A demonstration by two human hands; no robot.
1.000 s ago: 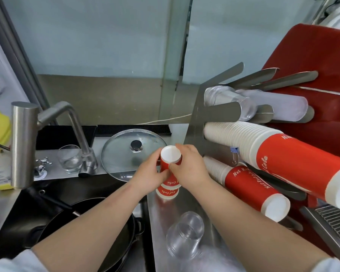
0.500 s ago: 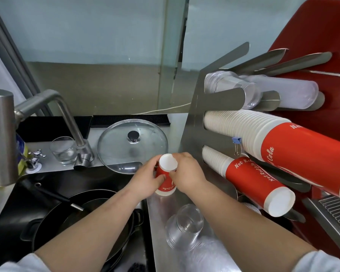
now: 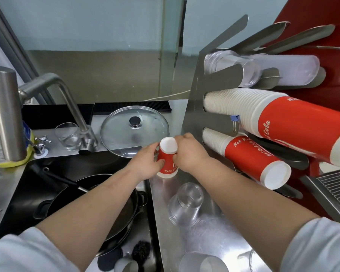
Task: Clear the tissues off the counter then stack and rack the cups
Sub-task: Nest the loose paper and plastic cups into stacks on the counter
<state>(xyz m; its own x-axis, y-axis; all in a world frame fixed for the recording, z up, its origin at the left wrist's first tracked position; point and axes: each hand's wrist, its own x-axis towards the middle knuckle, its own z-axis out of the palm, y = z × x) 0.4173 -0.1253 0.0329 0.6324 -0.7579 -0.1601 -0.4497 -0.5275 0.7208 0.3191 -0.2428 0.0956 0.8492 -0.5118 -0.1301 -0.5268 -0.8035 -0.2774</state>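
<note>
On the steel counter (image 3: 214, 238), beside the metal cup rack (image 3: 196, 99), your left hand (image 3: 145, 165) and right hand (image 3: 188, 152) both close around the upside-down red paper cups (image 3: 166, 163). They are light and crush easily; hold the walls gently.

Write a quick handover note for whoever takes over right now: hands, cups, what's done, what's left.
Left hand and right hand: both grip the upside-down red cups on the counter.
Clear cups lie on their side nearer you, loose.
Rack already holds red and clear stacks.
Done: no tissues in view; red cups nested.
Left: rack the red cups, then stack and rack the clear ones.
</note>
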